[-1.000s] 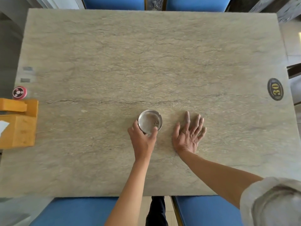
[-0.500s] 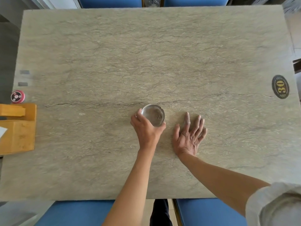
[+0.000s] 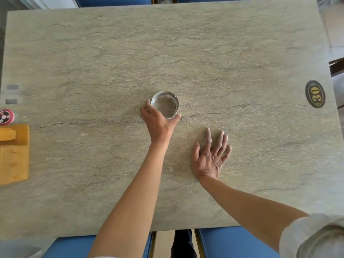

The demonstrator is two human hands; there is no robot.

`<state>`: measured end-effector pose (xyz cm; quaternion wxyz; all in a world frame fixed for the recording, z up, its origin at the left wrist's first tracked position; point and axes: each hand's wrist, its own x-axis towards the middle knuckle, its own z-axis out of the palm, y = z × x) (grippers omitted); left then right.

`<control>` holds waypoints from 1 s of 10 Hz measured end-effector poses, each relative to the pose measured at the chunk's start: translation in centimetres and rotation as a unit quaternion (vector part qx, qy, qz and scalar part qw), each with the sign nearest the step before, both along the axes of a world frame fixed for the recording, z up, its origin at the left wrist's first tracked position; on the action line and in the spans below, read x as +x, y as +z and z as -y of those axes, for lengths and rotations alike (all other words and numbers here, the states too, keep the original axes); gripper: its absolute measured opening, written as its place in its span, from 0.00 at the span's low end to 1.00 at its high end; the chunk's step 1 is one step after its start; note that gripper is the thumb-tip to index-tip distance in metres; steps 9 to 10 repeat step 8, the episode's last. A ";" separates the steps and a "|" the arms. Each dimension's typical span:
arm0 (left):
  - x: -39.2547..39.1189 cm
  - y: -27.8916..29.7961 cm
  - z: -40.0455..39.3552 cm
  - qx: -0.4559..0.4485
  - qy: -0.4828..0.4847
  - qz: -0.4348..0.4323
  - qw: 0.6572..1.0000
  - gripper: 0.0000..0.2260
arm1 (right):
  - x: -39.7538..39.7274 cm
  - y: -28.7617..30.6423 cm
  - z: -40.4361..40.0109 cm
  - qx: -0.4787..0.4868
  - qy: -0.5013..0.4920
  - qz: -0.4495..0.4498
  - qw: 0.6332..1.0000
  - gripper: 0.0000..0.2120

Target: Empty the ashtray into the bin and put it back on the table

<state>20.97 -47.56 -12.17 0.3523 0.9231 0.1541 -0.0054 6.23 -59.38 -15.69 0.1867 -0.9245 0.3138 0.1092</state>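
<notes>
your left hand (image 3: 158, 121) grips ashtray (image 3: 165, 104), now pushed farther up table (image 3: 242, 53); right hand (image 3: 210, 155) flat, released; looks like put-back.

Round shiny ashtray (image 3: 165, 104) near mid-desk (image 3: 204, 53).
Upright, notched rim, a few small specks inside; near edge gripped by left hand (image 3: 158, 121).

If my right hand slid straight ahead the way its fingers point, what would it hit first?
Probably nothing. The right hand lies flat, fingers pointing up the table and slightly right, over bare stone. The ashtray, in the left hand, sits off to its left.
</notes>
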 end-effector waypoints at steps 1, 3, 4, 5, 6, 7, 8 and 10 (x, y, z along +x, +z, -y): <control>-0.8 -0.4 -0.4 -0.007 -0.010 0.017 1.000 0.49 | -0.1 0.0 0.0 0.000 0.000 -0.004 1.000 0.31; 0.2 -0.4 -0.4 -0.015 -0.011 0.031 0.999 0.44 | -0.1 -0.1 0.0 0.003 -0.003 0.001 1.000 0.31; 0.9 -0.5 -0.1 0.001 -0.013 0.028 1.000 0.45 | -0.2 -0.1 0.1 0.000 -0.003 -0.001 1.000 0.31; 1.4 -0.6 0.0 0.005 -0.012 0.029 0.999 0.45 | -0.2 -0.1 0.0 0.000 -0.002 -0.001 1.000 0.31; 1.3 -0.6 0.0 0.013 -0.009 0.028 0.999 0.46 | 0.0 0.2 0.0 0.004 -0.002 0.004 1.000 0.31; 1.3 -1.2 -0.3 0.010 -0.008 0.039 0.999 0.48 | -0.2 0.2 0.0 0.000 0.003 0.012 1.000 0.31; -0.3 -1.6 -0.3 -0.007 -0.007 0.041 0.999 0.46 | 0.0 0.4 0.0 0.006 0.002 0.017 1.000 0.31; -0.3 -1.6 -0.3 -0.007 -0.007 0.041 0.999 0.46 | 0.0 0.4 0.0 0.006 0.002 0.017 1.000 0.31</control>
